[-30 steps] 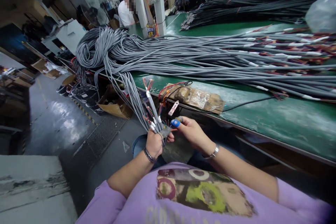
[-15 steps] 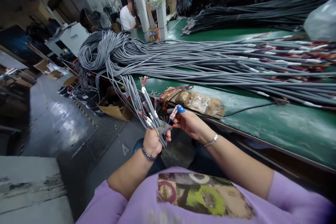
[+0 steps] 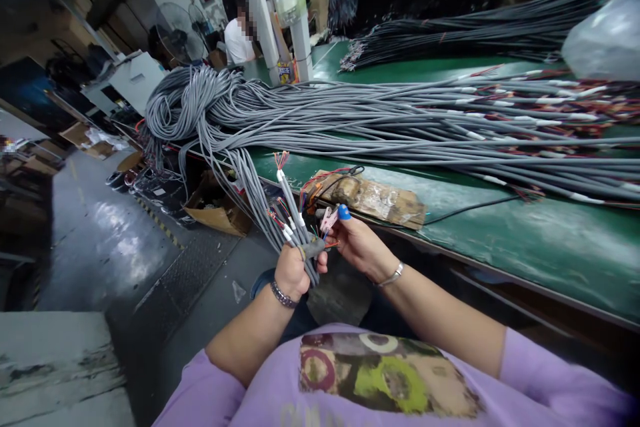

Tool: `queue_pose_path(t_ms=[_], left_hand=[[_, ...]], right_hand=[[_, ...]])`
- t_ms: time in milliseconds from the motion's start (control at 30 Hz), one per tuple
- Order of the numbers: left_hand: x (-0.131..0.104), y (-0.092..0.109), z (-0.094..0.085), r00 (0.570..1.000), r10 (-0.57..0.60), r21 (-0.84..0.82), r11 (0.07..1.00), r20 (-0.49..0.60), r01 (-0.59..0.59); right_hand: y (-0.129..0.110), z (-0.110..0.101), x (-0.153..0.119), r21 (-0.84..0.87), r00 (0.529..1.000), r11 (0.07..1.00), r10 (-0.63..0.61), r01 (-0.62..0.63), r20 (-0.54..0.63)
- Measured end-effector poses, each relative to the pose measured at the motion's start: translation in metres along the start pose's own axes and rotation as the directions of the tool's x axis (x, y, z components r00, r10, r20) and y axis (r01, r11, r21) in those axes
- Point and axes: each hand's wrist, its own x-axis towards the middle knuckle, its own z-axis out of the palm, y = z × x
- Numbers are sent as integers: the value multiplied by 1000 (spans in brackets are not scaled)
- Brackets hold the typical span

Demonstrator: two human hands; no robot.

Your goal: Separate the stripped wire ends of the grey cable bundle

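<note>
My left hand [image 3: 291, 271] is wrapped around a bunch of grey cables [image 3: 295, 210] with white sleeves near their ends. Thin coloured wires fan out of the cut ends. One grey cable end lies across the bunch, its loose wires [image 3: 330, 245] pointing at my right hand. My right hand [image 3: 361, 245], a blue cover on the thumb tip, pinches a small pale pink clip-like piece [image 3: 329, 220] between thumb and fingers. The piece sits by the thin wires, but I cannot make out whether it grips one.
Long grey cables [image 3: 350, 121] cover much of the green table [image 3: 500, 240]. At its near edge lies a taped wooden block [image 3: 380, 199] with wires. Black cables [image 3: 450, 37] lie farther back. A cardboard box [image 3: 215, 213] stands left below. Another person [image 3: 239, 40] sits beyond the posts.
The view has shifted slightly. The pink piece has tilted a little in my right hand, and both hands keep their holds.
</note>
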Motion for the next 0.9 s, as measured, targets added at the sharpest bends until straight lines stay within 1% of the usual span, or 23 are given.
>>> queue_pose_path(t_ms=[133,333,467,600,700,800,900], left_hand=[[3,-2,-2,1000,-10,-6,1000,0,10],[5,-2,-1,1000,-13,6,1000,-7,13],[-1,-3,-1,1000,0,14,1000,-16,0],[-8,-7,-1,997,66,34,997,-27,-65],[-11,-9,-1,993,116,31,993,-39,-114],[-11,-8,0,990,131,1,991,-59,-131],[-9,-5,2,991,121,-28,992,-52,-122]], right_hand=[[1,3,2,70,999,998,-6,8,-42],[1,5,0,75,998,997,10,-6,-58],[-1,0,-2,81,996,994,73,-69,-45],[-3,-5,-4,57,991,989,136,-136,12],[-3,-4,-5,44,993,992,113,-114,27],[-3,-3,-6,48,998,997,60,-61,25],[-4,-1,-8,91,996,993,78,-80,31]])
